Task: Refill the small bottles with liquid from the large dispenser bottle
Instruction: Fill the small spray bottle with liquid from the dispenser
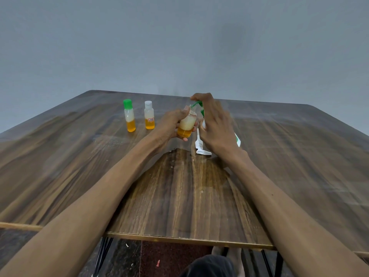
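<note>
Three small bottles (129, 115) — one dispenser bottle (201, 108)

A wood-grain bench (79, 166) is standing against a plain grey wall (179, 47). Below its near edge, black metal legs (102, 254) and dark speckled floor (123, 256) are showing.

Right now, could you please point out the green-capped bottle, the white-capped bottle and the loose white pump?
green-capped bottle (130, 116): head view, body.
white-capped bottle (149, 116): head view, body.
white pump (200, 145): head view, collar.
</note>
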